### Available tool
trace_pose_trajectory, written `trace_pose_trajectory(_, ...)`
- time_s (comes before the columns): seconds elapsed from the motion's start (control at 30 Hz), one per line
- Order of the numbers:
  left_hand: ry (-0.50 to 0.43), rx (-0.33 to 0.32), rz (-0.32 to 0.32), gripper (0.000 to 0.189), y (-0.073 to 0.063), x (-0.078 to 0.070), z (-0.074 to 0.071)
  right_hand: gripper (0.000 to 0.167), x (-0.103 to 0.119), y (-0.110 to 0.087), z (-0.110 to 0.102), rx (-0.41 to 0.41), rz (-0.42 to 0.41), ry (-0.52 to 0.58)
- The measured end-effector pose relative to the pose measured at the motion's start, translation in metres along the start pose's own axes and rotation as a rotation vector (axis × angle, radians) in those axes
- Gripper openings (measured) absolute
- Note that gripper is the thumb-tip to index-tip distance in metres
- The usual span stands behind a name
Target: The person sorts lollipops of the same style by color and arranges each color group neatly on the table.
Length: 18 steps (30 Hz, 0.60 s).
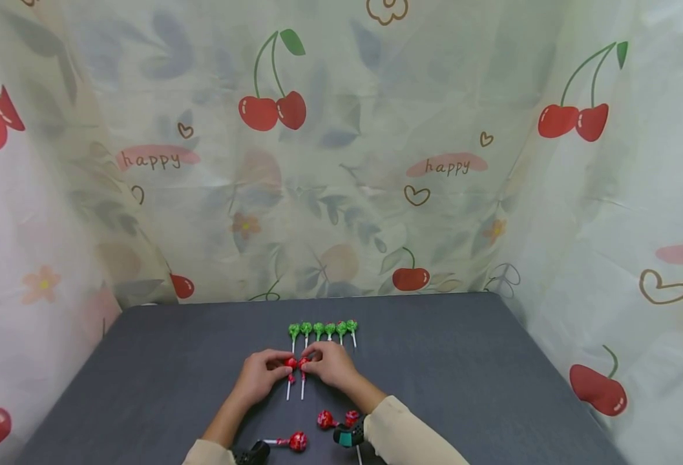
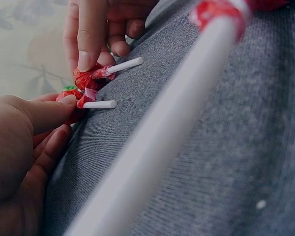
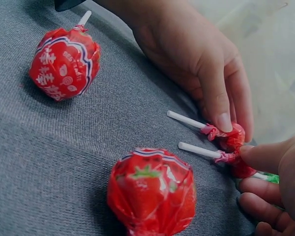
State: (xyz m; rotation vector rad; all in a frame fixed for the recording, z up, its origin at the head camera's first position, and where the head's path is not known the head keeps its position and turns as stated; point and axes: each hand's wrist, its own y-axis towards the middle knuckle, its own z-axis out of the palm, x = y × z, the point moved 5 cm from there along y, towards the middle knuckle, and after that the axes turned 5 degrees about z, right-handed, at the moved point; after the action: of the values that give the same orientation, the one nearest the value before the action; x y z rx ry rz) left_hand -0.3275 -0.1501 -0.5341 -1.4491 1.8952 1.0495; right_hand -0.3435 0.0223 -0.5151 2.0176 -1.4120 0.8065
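Side by side on the dark cloth lie two red-wrapped lollipops, their white sticks pointing toward me. My left hand (image 1: 258,376) pinches the head of the left lollipop (image 3: 233,136) between thumb and fingers. The right lollipop (image 3: 244,168) has its head in the grip of my right hand (image 1: 334,365), thumb on the near side. Both heads are close together, partly covered by fingertips. Just beyond them runs a row of several green lollipops (image 1: 318,329), sticks also toward me; the hands overlap some of those sticks in the head view.
Nearer to me lie three more red lollipops: one sideways (image 1: 298,442) by the left wrist, one (image 1: 325,420) in the middle, and one (image 1: 351,417) partly behind the right wrist's camera (image 1: 349,436). A printed curtain (image 1: 329,161) encloses the table (image 1: 434,361) at back and sides.
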Motion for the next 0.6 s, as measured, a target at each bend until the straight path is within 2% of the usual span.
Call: trace_pose_trajectory(0.6,0.006,-0.004,0.003,0.023,0.0004,0.0000,0.0004,0.019,-0.0007,0.0003,-0.0009,-0.014,0.009,0.014)
